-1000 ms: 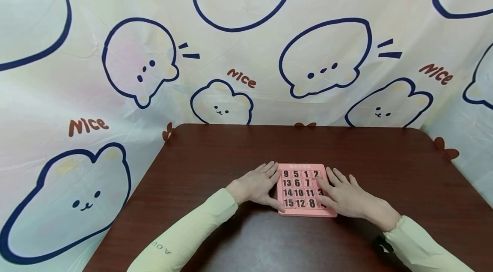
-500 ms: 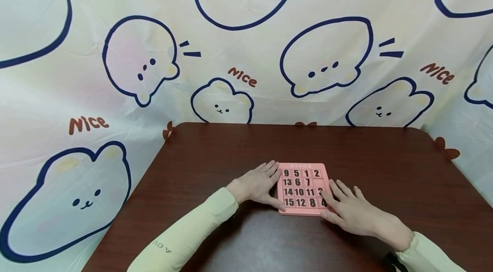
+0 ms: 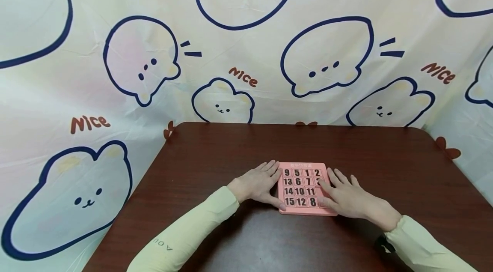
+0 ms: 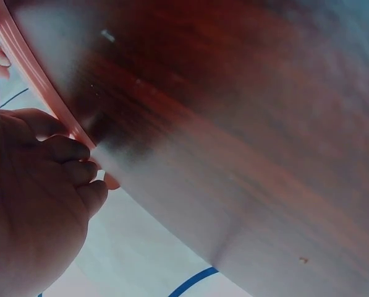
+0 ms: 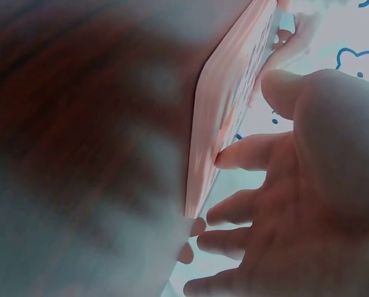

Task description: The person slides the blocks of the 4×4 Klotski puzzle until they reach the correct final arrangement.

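A pink number slide puzzle (image 3: 300, 191) lies flat on the dark wooden table, black numbers on its tiles. My left hand (image 3: 257, 184) rests along its left edge, fingers extended at the upper corner and thumb at the lower one. Over the right column is my right hand (image 3: 348, 198), fingers spread, index fingertip at the 3 tile (image 3: 319, 181) in the second row. My right thumb covers the bottom right corner, hiding the tile there. In the right wrist view, the index finger (image 5: 246, 153) reaches the puzzle's face (image 5: 212, 117) while the other fingers stay outside its edge.
The brown table (image 3: 231, 147) stretches out around the puzzle. Behind it hangs a pale cloth (image 3: 269, 58) with bear outlines and the word Nice. Light green sleeves (image 3: 192, 233) cover both forearms.
The right hand drew back to the right and then came forward over the puzzle. The 3 tile has slid up from the third row to the second. The left hand stays put.
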`<state>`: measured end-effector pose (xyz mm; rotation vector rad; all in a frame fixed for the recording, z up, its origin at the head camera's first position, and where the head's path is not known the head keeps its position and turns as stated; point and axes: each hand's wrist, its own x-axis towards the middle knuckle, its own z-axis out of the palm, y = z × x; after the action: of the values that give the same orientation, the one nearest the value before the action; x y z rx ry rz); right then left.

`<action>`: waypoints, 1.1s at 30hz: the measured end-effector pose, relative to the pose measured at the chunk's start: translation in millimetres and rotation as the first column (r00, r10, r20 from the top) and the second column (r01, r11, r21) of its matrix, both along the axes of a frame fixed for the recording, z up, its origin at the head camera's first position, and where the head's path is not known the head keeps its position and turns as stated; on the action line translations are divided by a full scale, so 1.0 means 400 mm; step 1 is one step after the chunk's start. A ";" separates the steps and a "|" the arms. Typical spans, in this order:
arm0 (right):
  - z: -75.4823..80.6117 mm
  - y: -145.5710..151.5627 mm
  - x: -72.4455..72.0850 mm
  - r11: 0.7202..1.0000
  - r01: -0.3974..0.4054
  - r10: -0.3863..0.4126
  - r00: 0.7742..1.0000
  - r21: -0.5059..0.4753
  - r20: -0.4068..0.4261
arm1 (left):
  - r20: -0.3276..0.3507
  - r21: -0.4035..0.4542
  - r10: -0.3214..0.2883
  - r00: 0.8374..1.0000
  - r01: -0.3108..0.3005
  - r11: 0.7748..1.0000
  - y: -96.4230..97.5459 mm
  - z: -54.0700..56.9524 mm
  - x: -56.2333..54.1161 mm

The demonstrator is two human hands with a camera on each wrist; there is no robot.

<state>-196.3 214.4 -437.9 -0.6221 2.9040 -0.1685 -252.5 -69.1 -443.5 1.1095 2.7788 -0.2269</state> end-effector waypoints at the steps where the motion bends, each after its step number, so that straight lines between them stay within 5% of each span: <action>1: 0.001 0.000 0.000 1.000 -0.004 0.004 1.000 -0.001 -0.009 | 0.000 -0.001 -0.003 1.000 0.003 1.000 -0.001 0.001 0.001; 18: 0.007 0.016 0.140 0.995 -0.090 0.086 0.991 -0.032 -0.106 | 0.003 -0.016 -0.012 1.000 0.013 1.000 0.000 0.001 -0.004; 25: -0.002 0.014 0.138 0.995 -0.085 0.081 0.993 -0.046 -0.085 | -0.008 -0.013 -0.012 1.000 0.012 1.000 0.001 0.004 -0.004; 33: -0.009 0.010 0.084 0.998 -0.053 0.050 0.996 -0.034 -0.079 | -0.003 -0.013 -0.008 1.000 0.008 1.000 -0.001 0.001 -0.002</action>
<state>-162.7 218.5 -441.6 -0.7242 2.9620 -0.1940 -253.3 -69.7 -443.1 1.1177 2.7722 -0.2480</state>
